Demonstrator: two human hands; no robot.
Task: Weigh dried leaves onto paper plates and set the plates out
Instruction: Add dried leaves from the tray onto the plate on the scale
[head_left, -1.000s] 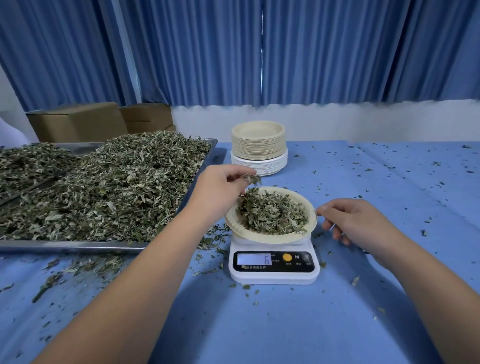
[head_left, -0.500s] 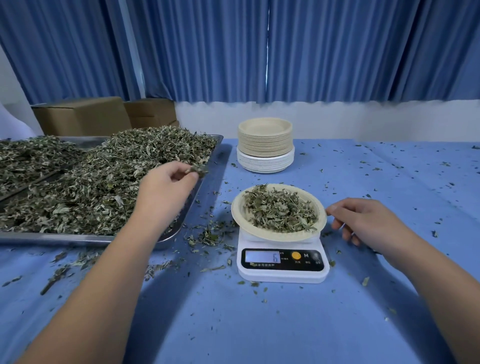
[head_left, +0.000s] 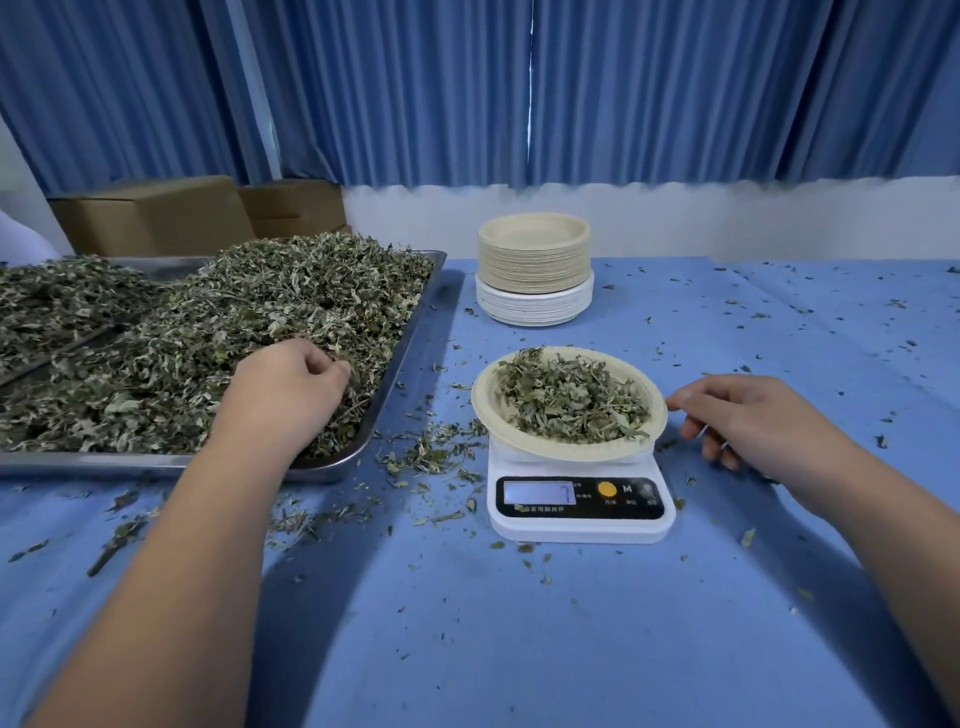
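Blue curtains behind, blue-covered tabletop (head_left: 571, 649) littered with leaf crumbs.

Left hand (head_left: 291, 395): fingers curled, thumb against fingertips, sunk into the surface of the dried leaves (head_left: 234, 332) heaped in the steel tray (head_left: 363, 447) at the tabletop's left edge. Can't tell if it holds a pinch or has just let one go.

Change: a second ago this hand was at the paper plate (head_left: 658, 415) with a pinch of leaves, half a second ago over the tray's near right corner. Now it's down in the pile.

Right hand (head_left: 748, 421): relaxed, loosely curled, holding nothing. Index tip sits at the plate's right rim, contact unclear. It has barely moved.

Plate sits loaded on the scale (head_left: 579, 525), mid-tabletop toward the front edge. Display (head_left: 540, 492) looks like 7, earlier like 6, but it's too blurry to trust.

My read: fine-trimming the portion to target weight, pinch by pinch. The right hand looks staged to lift the plate off once the reading settles.

Spare plate stack (head_left: 534, 254) stands toward the back edge. No filled plates set out in view yet.
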